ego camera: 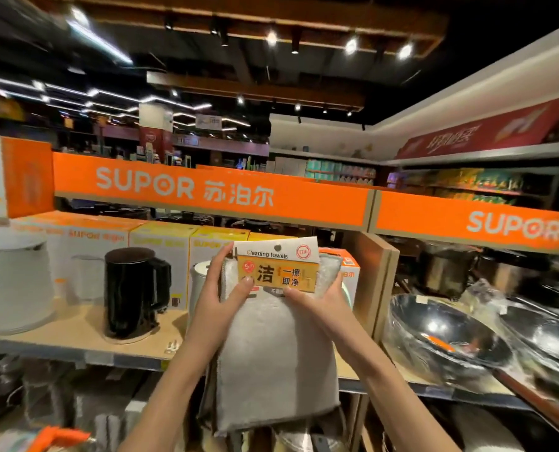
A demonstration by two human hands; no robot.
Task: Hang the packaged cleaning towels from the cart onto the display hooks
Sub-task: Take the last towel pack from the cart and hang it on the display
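Observation:
A pack of grey cleaning towels [276, 357] is held upright in front of me, at shelf height. Its white and yellow header card [278, 269] reads "Cleaning towels" and has a small hang hole at the top. My left hand [221, 288] grips the pack's upper left edge, thumb on the card. My right hand [320, 296] pinches the upper right side just under the card. More grey towel material shows behind and below the pack. I cannot make out any display hook or the cart.
A wooden shelf [76, 331] carries a black kettle [133, 291], a white kettle [14, 282] and boxed kettles. To the right lie plastic-wrapped woks [447, 337]. An orange SUPOR banner [206, 190] runs above. A wooden divider [382, 282] stands right of the pack.

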